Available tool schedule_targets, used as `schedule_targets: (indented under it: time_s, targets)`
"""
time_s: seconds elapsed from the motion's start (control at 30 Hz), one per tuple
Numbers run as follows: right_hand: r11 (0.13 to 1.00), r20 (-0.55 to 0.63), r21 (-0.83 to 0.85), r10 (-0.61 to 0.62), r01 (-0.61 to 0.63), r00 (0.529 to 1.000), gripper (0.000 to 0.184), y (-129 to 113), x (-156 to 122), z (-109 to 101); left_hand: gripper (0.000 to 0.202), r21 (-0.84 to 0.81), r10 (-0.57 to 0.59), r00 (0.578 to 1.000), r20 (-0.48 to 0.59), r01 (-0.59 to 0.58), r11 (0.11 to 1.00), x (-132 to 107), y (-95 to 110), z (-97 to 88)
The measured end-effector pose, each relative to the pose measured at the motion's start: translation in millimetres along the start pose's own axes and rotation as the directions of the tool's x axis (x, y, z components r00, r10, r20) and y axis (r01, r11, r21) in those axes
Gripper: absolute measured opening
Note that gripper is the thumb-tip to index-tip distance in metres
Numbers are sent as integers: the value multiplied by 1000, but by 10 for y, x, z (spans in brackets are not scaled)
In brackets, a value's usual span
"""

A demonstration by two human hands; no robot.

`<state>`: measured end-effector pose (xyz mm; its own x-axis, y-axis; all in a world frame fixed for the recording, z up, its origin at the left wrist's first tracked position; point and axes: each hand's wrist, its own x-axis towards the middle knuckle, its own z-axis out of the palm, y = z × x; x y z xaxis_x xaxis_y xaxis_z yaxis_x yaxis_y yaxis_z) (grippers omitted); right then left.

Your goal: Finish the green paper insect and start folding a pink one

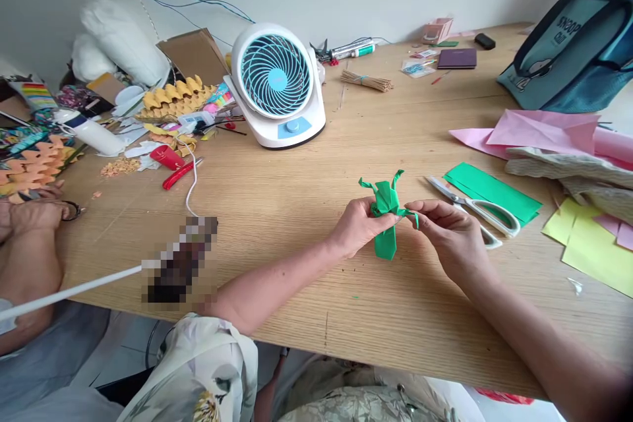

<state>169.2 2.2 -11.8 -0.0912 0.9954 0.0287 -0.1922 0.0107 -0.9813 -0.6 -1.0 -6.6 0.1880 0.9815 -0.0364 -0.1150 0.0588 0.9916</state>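
Above the table a folded green paper figure [386,198] is held between both hands, with thin bent limbs at its upper end and right side and a flat strip pointing down. My left hand [357,224] is closed round its middle, thumb in front. With a pinch, my right hand [448,231] grips the thin limb on the figure's right side. Just right of that hand lie white-handled scissors [487,211], blades apart, partly over green paper sheets [494,194].
A white fan [277,86] stands at the back. Pink paper [544,132], yellow sheets [598,244] and a blue bag [564,53] are at right. Paper scraps, a bottle [91,132] and red pliers-like tool [180,175] lie left, near another person's hands [37,211]. A cable crosses there.
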Motion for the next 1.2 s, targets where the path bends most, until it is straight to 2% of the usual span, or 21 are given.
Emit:
schedule_targets:
  time_s: [0.2, 0.27, 0.6, 0.77, 1.03, 1.2]
  targets:
    - [1000, 55, 19, 8, -9, 998, 23, 9, 28, 24, 26, 56, 13, 999, -35, -11, 998, -6, 12, -4]
    - [999, 51, 51, 10, -13, 999, 27, 3, 39, 41, 23, 71, 4, 998, -67, 1, 997, -5, 14, -5]
    - [993, 81, 93, 69, -77, 994, 32, -29, 59, 101, 22, 0, -27, 995, -101, 27, 1000, 15, 38, -11]
    - [995, 109, 74, 63, -71, 992, 33, 0, 72, 97, 24, -32, -51, 991, -127, 47, 998, 15, 34, -6]
    - [1000, 113, 6, -24, 23, 993, 39, 1, 83, 113, 26, -14, -42, 989, -143, 40, 999, 50, -13, -7]
    - [1000, 108, -2, 30, -30, 994, 38, -5, 64, 115, 25, 4, -38, 988, -152, 39, 999, 40, -7, -12]
